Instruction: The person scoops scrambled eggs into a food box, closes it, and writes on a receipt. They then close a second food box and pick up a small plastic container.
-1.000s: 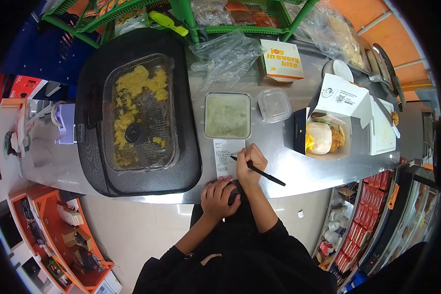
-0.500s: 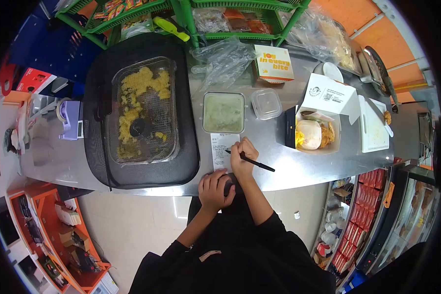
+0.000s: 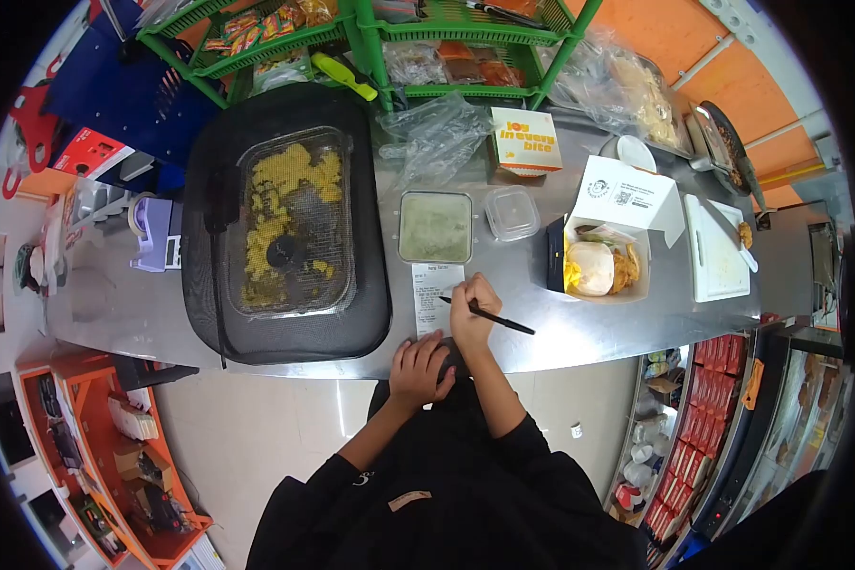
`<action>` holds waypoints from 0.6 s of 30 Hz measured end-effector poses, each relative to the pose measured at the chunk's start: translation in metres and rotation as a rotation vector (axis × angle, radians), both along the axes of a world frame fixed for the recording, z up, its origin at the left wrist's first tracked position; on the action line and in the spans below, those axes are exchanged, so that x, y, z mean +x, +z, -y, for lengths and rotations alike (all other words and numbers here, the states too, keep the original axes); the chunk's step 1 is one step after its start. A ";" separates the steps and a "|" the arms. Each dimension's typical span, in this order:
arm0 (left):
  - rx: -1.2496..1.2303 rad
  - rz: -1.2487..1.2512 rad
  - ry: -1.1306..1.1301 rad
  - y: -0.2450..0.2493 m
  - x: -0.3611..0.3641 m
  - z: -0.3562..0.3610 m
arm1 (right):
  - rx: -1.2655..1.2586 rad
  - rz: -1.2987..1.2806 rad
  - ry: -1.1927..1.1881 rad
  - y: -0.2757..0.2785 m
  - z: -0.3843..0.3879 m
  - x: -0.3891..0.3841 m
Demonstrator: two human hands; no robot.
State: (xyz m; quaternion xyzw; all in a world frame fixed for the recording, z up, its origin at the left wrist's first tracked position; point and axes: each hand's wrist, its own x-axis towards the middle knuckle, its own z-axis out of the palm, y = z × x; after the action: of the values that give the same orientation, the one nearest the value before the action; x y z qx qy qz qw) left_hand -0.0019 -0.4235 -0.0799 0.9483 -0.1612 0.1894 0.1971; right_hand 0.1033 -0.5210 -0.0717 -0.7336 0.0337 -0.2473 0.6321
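My right hand is closed around a black pen, its tip touching the printed receipt. The receipt lies flat on the steel counter, just below a clear square container of pale green contents. My left hand rests at the counter's front edge, its fingers spread over the receipt's lower end. Between its thumb and fingers shows a dark shape I cannot make out. An empty clear plastic tub stands right of the green container.
At left is a black mesh-covered tray with yellow food pieces. To the right are an open burger box and a white cutting board with a knife. Behind stand a printed carton, plastic bags and green racks.
The view has shifted slightly, so the counter items sit a little lower in it. Both hands keep nearly the same places, with the pen still at the receipt.
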 end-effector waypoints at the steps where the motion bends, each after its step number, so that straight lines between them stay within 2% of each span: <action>1: -0.002 -0.017 0.004 0.000 -0.001 0.000 | -0.029 -0.010 0.034 0.001 -0.002 -0.003; 15: -0.011 -0.010 0.005 0.000 -0.001 0.001 | -0.110 0.000 -0.021 -0.004 -0.004 -0.005; 18: -0.006 -0.006 0.001 -0.002 -0.002 0.001 | -0.196 0.038 -0.008 -0.003 -0.006 -0.005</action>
State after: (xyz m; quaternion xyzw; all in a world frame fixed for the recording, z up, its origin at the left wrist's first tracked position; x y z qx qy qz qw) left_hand -0.0036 -0.4247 -0.0821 0.9483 -0.1596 0.1872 0.2004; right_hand 0.0985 -0.5145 -0.0747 -0.7870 0.0001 -0.2658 0.5567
